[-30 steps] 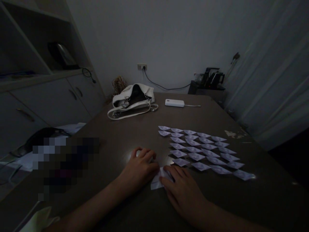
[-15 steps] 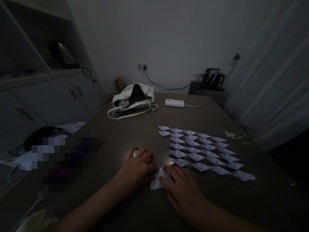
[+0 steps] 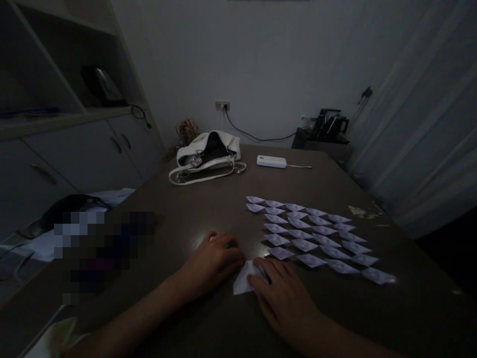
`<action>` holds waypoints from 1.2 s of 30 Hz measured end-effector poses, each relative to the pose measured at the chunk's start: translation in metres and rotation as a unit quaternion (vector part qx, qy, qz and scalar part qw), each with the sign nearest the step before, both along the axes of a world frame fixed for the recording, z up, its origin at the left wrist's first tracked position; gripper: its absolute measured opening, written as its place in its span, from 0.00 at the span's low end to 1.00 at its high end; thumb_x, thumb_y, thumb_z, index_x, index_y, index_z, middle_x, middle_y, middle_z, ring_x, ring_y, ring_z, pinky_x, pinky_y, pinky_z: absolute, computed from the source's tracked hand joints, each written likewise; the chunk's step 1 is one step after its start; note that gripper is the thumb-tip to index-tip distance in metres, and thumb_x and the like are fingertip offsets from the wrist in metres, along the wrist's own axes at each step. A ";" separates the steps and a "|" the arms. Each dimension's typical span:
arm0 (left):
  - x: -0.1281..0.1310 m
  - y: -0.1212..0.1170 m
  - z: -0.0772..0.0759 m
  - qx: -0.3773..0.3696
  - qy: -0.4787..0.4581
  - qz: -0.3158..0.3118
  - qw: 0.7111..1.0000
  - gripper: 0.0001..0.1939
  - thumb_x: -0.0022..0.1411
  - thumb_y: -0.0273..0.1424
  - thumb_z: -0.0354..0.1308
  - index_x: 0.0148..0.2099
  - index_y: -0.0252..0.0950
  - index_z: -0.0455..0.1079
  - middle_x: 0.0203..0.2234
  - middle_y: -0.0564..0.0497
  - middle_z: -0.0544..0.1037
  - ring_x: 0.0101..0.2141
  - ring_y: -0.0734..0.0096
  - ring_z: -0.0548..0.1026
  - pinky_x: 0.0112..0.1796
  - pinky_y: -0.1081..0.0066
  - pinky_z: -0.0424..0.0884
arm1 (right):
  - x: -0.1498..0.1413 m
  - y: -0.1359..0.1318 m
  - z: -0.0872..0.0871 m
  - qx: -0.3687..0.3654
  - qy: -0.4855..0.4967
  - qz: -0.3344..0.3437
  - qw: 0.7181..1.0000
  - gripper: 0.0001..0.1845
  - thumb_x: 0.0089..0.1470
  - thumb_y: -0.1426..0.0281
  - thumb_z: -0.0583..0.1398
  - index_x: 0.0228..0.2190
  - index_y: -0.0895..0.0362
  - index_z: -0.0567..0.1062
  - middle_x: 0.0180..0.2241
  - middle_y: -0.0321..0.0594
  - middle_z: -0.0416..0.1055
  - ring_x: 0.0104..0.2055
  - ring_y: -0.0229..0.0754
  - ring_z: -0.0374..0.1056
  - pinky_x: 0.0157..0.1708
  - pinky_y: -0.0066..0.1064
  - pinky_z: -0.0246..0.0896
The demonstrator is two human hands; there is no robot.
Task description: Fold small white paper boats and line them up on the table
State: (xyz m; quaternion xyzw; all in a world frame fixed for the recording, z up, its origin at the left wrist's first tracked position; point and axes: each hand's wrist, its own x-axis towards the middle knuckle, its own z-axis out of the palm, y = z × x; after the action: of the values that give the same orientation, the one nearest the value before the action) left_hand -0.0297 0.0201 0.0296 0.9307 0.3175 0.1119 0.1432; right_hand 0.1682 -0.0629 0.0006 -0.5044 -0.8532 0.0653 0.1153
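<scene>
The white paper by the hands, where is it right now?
In the head view, the white paper lies on the table at lower centre, partly under the right hand and beside the left hand, left of the paper boats.

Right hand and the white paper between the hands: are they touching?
Touching. The head view shows the right hand with its thumb laid on the white paper, no gap visible between them.

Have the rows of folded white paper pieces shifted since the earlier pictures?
No: the folded white paper pieces keep their place against the pale worn patch on the brown table; only the camera view has shifted slightly.
</scene>
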 end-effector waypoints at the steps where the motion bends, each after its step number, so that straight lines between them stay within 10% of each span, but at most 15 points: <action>1: 0.004 -0.001 -0.004 0.018 -0.002 0.012 1.000 0.08 0.64 0.32 0.52 0.42 0.41 0.72 0.38 0.49 0.72 0.41 0.64 0.69 0.44 0.62 0.57 | 0.000 0.000 0.000 0.001 0.001 0.000 1.000 0.15 0.53 0.75 0.56 0.43 0.53 0.71 0.52 0.46 0.64 0.53 0.52 0.58 0.50 0.44 0.55; 8: 0.020 -0.001 -0.022 0.078 -0.006 0.037 0.996 0.04 0.62 0.31 0.55 0.37 0.38 0.71 0.35 0.50 0.73 0.39 0.63 0.69 0.44 0.59 0.55 | -0.001 0.001 -0.001 0.009 0.007 -0.005 1.000 0.15 0.53 0.74 0.57 0.43 0.52 0.72 0.51 0.46 0.65 0.52 0.52 0.58 0.50 0.44 0.55; 20: 0.016 -0.002 -0.009 0.043 0.027 0.032 0.998 0.03 0.59 0.31 0.59 0.36 0.38 0.70 0.37 0.50 0.72 0.42 0.61 0.67 0.45 0.58 0.53 | 0.000 0.001 -0.002 -0.004 0.009 -0.006 1.000 0.15 0.54 0.73 0.57 0.44 0.52 0.71 0.51 0.46 0.64 0.52 0.52 0.58 0.49 0.45 0.55; 32: -0.001 0.003 0.000 -0.093 0.010 -0.032 0.995 0.04 0.57 0.32 0.61 0.34 0.39 0.70 0.35 0.53 0.72 0.41 0.65 0.67 0.42 0.65 0.54 | 0.000 0.000 -0.003 0.004 0.005 -0.004 1.000 0.15 0.54 0.74 0.56 0.44 0.52 0.71 0.52 0.46 0.64 0.52 0.52 0.59 0.49 0.46 0.55; 36: 0.007 0.005 -0.012 -0.061 -0.019 0.040 0.997 0.04 0.62 0.31 0.55 0.37 0.37 0.69 0.34 0.51 0.72 0.38 0.66 0.68 0.40 0.66 0.55 | 0.001 0.000 -0.002 0.004 0.001 0.000 1.000 0.15 0.53 0.75 0.57 0.43 0.52 0.71 0.51 0.46 0.65 0.52 0.52 0.59 0.48 0.45 0.56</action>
State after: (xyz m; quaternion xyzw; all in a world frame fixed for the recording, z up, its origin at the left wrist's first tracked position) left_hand -0.0226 0.0249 0.0180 0.9045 0.3576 0.1159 0.2013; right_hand 0.1688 -0.0628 -0.0019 -0.5043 -0.8532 0.0620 0.1179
